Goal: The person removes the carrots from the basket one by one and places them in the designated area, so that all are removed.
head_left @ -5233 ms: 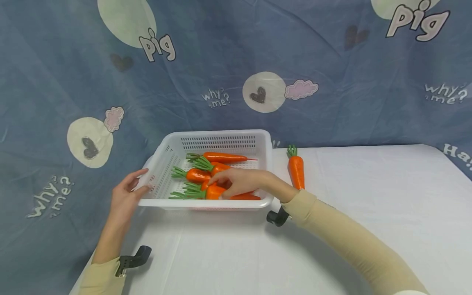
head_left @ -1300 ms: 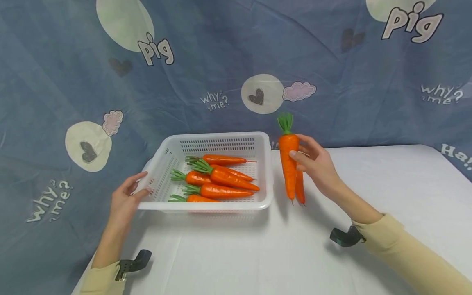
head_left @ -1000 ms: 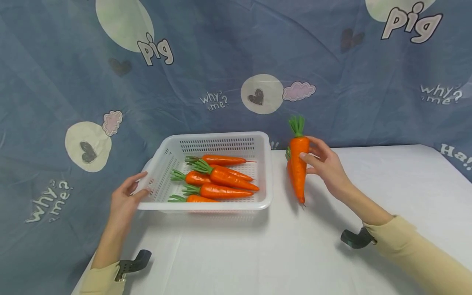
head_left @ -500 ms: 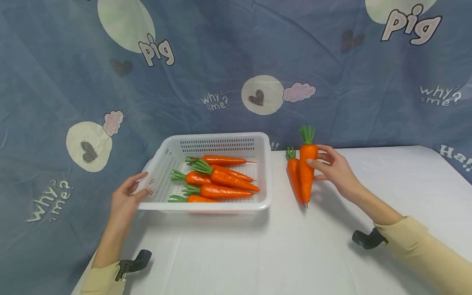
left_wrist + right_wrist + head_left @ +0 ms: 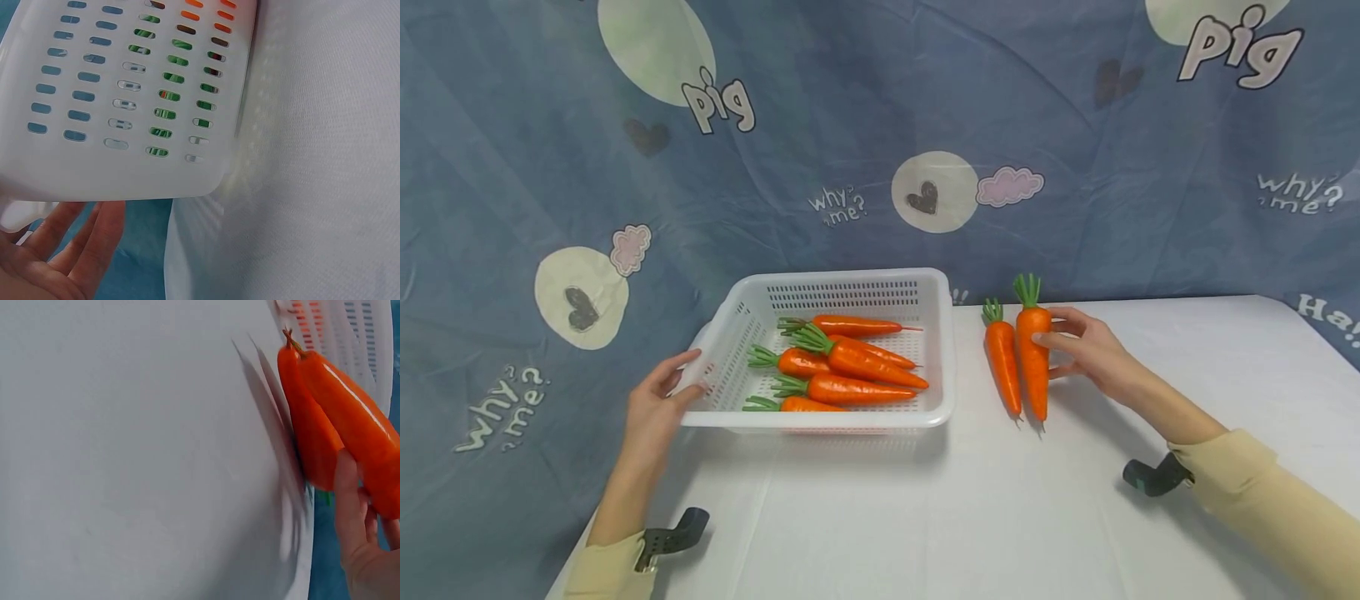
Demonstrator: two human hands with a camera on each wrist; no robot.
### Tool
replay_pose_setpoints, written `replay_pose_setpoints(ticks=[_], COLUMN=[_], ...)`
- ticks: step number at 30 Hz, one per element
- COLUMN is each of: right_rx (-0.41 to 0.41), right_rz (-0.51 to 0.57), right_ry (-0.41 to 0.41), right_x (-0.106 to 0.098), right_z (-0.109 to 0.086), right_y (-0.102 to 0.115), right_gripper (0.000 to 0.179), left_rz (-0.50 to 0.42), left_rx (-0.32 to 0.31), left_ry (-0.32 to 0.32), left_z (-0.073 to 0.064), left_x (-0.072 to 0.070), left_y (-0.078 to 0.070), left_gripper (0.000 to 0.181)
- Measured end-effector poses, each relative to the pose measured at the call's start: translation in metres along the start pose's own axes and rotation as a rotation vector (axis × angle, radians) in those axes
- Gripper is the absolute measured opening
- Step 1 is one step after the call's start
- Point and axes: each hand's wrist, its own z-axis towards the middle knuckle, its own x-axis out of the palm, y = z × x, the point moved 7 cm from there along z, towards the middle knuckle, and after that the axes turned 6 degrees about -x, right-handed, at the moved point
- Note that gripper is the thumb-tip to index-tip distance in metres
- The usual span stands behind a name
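Note:
A white perforated plastic basket (image 5: 842, 420) holds several orange carrots (image 5: 868, 364) with green tops. My left hand (image 5: 651, 412) grips its left rim; in the left wrist view, the fingers (image 5: 94, 250) extend below the rim beside the basket wall (image 5: 112, 172). To the right of the basket, my right hand (image 5: 1097, 354) holds a carrot (image 5: 1036, 375) between thumb and fingers, green top pointing away from me. Just left of it a second carrot (image 5: 1002, 364) lies parallel on the table. The right wrist view shows the held carrot (image 5: 356, 415) overlapping the other carrot (image 5: 312, 434).
A white cloth (image 5: 850, 517) covers the table. Behind it hangs a blue printed curtain (image 5: 820, 125), close to the basket's far side. Black wrist devices sit on both forearms, the left one (image 5: 673, 533) over the near table area.
Over the last seconds my right hand took a carrot from the basket, carried it right past the lying carrot and lowered it beside that one. My left hand stayed at the basket rim.

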Motion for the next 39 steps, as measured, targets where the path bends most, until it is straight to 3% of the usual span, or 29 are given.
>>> replay_pose_setpoints(ticks=[7,19,28,39], right_rx=[0.042,0.137,0.141,0.152], right_rz=[-0.033,-0.181,-0.236,-0.223], right_ry=[0.041,0.000,-0.032,-0.023], right_x=[-0.005,-0.010,-0.009,-0.006], right_z=[0.005,0.014,0.014,0.013], right_y=[-0.006,-0.022,-0.026,-0.024], right_gripper=[0.071,0.073,0.070,0.075], left_rz=[-0.002,0.004,-0.005,-0.012], left_rx=[-0.004,0.008,0.012,0.026], left_ry=[0.003,0.004,0.003,0.004], left_z=[0.000,0.000,0.000,-0.001], left_x=[0.000,0.001,0.002,0.000], left_y=[0.001,0.000,-0.001,0.000], left_gripper=[0.053,0.053,0.053,0.053])
